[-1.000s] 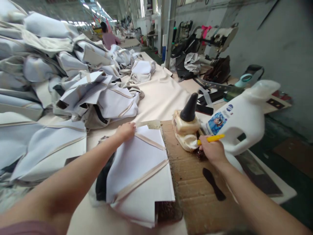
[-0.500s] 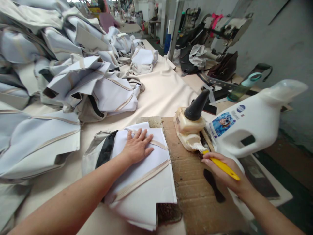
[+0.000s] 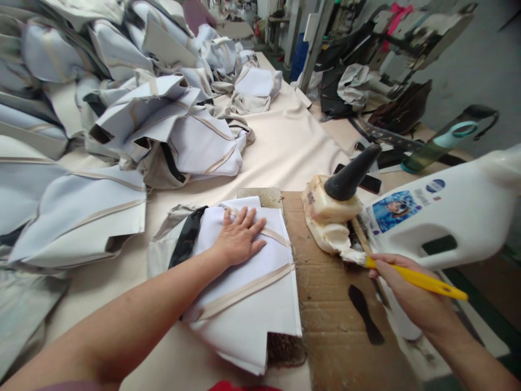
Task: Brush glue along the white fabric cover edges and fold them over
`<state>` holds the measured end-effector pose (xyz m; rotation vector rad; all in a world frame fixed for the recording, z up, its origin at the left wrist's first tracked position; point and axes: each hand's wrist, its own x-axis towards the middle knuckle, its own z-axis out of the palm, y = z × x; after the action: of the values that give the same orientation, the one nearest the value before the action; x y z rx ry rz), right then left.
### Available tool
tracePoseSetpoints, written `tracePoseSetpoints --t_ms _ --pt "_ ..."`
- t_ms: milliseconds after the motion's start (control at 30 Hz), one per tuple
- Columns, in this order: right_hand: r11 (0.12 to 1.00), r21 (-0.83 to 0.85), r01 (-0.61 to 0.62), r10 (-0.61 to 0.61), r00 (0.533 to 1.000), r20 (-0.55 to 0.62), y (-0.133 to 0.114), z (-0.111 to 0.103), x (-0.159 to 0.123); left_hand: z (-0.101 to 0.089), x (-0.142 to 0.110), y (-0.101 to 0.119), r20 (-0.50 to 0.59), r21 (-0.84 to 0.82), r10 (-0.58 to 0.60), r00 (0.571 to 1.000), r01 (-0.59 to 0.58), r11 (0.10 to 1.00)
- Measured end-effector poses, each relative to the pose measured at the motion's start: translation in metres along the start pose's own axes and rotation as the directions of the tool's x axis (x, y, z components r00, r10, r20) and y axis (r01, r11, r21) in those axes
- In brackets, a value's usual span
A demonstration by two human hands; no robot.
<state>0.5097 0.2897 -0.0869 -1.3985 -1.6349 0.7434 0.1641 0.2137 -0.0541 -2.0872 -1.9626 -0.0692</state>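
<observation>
My left hand (image 3: 240, 237) lies flat with fingers spread on a white sewn fabric piece (image 3: 252, 315) that has beige seam tape. Grey and black cloth shows along the piece's left side. In my right hand (image 3: 407, 285) is a yellow-handled brush (image 3: 431, 283), held near its head. White paste coats the bristles, which touch the mouth of a glue-crusted, cream-coloured container (image 3: 328, 212). A black cone (image 3: 352, 174) stands tilted on top of that container. Cardboard (image 3: 329, 304) lies under it, with a dark, narrow-waisted flat piece (image 3: 365, 315) on top.
A large white jug (image 3: 451, 212) stands close behind my right hand. Similar sewn pieces (image 3: 203, 141) are heaped on the cloth-covered table (image 3: 285, 136) at left and back. A water bottle (image 3: 448, 141), a phone (image 3: 362, 179) and a sewing machine (image 3: 427, 38) are at the right.
The view has shifted, so most things appear farther right. My right hand still grips the brush, its handle now turned flatter at the container's mouth. My left hand stays on the fabric piece.
</observation>
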Motion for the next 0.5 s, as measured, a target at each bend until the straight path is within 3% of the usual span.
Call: tracePoseSetpoints --t_ms 33,100,167,233,267,300,367,433,500 --pt "0.998 -0.024 0.049 -0.049 0.999 -0.006 0.0 -0.001 0.001 0.0 0.0 0.0 -0.01 -0.001 0.004 1.0 -0.004 1.0" --pt "0.962 -0.063 0.267 -0.263 0.963 0.062 0.002 -0.002 0.005 0.001 -0.001 0.0 -0.035 0.0 0.021 0.999 -0.021 1.0" --pt "0.858 -0.062 0.51 -0.477 0.836 0.272 0.005 -0.003 0.007 0.0 -0.001 -0.001 -0.056 0.003 0.046 0.997 -0.046 0.999" --pt "0.778 -0.045 0.627 -0.536 0.7 0.473 0.005 -0.005 0.006 0.0 0.001 -0.002 -0.066 -0.001 0.068 0.995 -0.068 0.998" --pt "0.773 -0.046 0.633 -0.515 0.668 0.537 0.002 -0.006 0.005 0.0 0.002 -0.003 -0.069 -0.007 0.074 0.995 -0.075 0.997" --pt "0.788 -0.053 0.614 -0.483 0.669 0.564 -0.003 -0.005 0.005 0.001 0.002 -0.003 -0.071 -0.017 0.078 0.994 -0.079 0.997" --pt "0.857 -0.066 0.511 -0.419 0.766 0.488 -0.018 0.004 0.007 0.002 0.005 -0.004 -0.077 -0.045 0.078 0.994 -0.082 0.996" --pt "0.938 0.001 0.348 -0.336 0.906 0.255 -0.038 0.027 0.015 0.003 0.006 -0.004 -0.086 -0.072 0.076 0.993 -0.082 0.994" --pt "0.962 0.185 0.201 -0.212 0.976 0.042 -0.057 0.06 0.028 0.004 0.007 -0.004 -0.096 -0.092 0.073 0.993 -0.082 0.992"
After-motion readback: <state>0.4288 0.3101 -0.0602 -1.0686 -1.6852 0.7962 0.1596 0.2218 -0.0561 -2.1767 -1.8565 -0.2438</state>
